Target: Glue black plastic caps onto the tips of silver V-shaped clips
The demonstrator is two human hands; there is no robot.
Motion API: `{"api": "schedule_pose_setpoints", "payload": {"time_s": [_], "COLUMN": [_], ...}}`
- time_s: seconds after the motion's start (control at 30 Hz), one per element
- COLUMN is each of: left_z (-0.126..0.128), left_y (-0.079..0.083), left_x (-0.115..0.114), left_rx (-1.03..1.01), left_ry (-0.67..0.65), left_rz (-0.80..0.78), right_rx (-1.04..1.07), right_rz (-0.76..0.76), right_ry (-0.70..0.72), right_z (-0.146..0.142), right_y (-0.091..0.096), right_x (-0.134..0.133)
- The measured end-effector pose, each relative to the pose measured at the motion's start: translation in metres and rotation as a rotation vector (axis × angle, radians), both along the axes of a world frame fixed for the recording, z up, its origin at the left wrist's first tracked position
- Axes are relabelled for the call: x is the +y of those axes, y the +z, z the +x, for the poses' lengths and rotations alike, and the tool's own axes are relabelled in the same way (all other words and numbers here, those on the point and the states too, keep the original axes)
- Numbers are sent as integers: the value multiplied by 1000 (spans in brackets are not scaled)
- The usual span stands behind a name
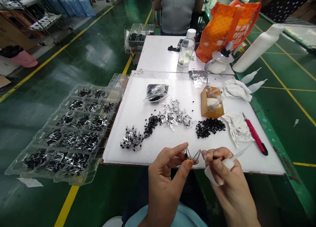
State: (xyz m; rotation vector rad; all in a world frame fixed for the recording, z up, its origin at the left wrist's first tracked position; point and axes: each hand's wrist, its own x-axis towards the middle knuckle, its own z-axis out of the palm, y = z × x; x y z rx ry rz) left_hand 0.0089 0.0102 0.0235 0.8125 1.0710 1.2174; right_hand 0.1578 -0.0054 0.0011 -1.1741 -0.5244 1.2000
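one wire clip [194, 155] pinched in left hand [168, 174] fingers; right hand [224, 176] fingers wrap a squeeze bottle [228, 163].

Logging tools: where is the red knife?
Head view: the red knife lies at the right of the table, beside the nearer crumpled white cloth.

left hand [165, 174] pinching wire clip [193, 155], right hand [225, 177] holding dropper bottle [217, 171] (white)
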Motion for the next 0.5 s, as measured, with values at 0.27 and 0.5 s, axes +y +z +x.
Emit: {"api": "schedule_pose_setpoints", "payload": {"time_s": [0.27,0.5], "left_z": [-1,2], "left_y": [0,-1], "left_x": [-2,-4], "left_rx": [125,275], "left_ry": [27,70], "left_rz": [108,367], "right_rx": [55,-14], "right_rz": [-25,36], "right_ry": [-42,48], "right_z": [-4,-8], "right_y": [5,8], "right_x": [2,0]}}
